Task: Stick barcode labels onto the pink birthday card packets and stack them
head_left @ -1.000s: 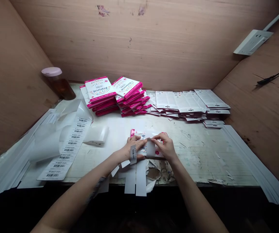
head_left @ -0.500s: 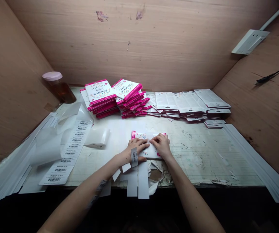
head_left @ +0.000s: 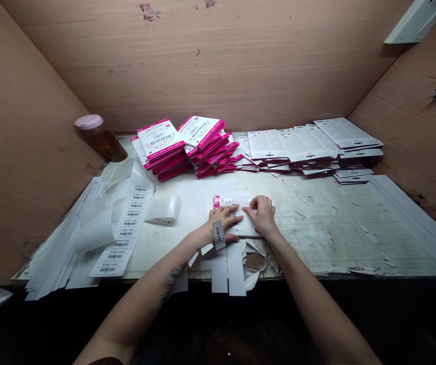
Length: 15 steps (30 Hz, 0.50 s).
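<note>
A flat white packet with pink corners and coloured dots [head_left: 247, 229] lies near the front of the table under both hands. My left hand [head_left: 223, 222] rests on its left part, fingers spread and lying flat. On the right part is my right hand [head_left: 262, 215], its fingers curled and thumb drawn in toward the index finger. Whatever is pinched there is hidden. A barcode label [head_left: 219, 234] sticks to the back of my left hand, and more barcode labels [head_left: 173, 275] cling to the left forearm.
Pink-edged birthday packets [head_left: 162, 139] stand in stacks at the back, beside packets lying back side up [head_left: 309, 144]. A curled strip of barcode labels [head_left: 121, 238] lies left, near a lidded drink bottle [head_left: 106, 144]. White paper strips [head_left: 236, 268] overhang the torn front edge.
The whole view has shifted, so the scene sits farther right and the table's front a little higher. Both hands stay on the packet, with only slight finger movement.
</note>
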Motion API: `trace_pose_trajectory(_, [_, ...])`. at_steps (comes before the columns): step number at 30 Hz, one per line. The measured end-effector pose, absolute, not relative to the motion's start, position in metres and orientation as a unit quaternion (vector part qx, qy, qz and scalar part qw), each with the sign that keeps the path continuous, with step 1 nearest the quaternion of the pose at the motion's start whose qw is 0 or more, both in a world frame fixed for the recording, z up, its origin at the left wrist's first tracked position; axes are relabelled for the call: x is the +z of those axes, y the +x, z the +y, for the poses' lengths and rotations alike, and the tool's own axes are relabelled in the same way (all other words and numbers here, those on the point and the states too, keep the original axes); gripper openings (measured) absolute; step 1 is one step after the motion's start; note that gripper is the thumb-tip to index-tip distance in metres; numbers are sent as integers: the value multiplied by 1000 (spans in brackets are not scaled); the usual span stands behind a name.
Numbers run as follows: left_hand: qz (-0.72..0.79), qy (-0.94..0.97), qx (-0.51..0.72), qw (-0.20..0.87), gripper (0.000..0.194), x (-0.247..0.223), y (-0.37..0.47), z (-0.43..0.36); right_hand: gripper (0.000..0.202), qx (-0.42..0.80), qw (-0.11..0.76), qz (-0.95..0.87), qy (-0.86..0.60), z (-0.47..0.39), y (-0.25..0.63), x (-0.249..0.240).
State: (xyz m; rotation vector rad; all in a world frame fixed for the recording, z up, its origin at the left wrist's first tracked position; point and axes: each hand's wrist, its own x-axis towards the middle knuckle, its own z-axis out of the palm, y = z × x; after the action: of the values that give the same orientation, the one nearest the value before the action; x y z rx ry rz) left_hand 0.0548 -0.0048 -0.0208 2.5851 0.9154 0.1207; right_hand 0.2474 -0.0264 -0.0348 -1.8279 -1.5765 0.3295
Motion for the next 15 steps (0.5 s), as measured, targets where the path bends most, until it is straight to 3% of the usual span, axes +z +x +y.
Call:
trace_pose_trajectory(3, [333,921,32,197,67,-25,57,-4,16,113,385,-643,-652,-38,230,-17])
trace_pose_trajectory(7, [377,903,21,204,55,-31,60,-2,16,181,391,-756,-492,-65,201,4])
trace_pose_trajectory(10, [361,910,13,204,62,-27,59,-1,9,192,427,-755,-459,-91,192,7])
trace_pose_trajectory(15, [325,926,28,189,62,-15,54,-6,15,260,444,-749,-417,-113,216,10])
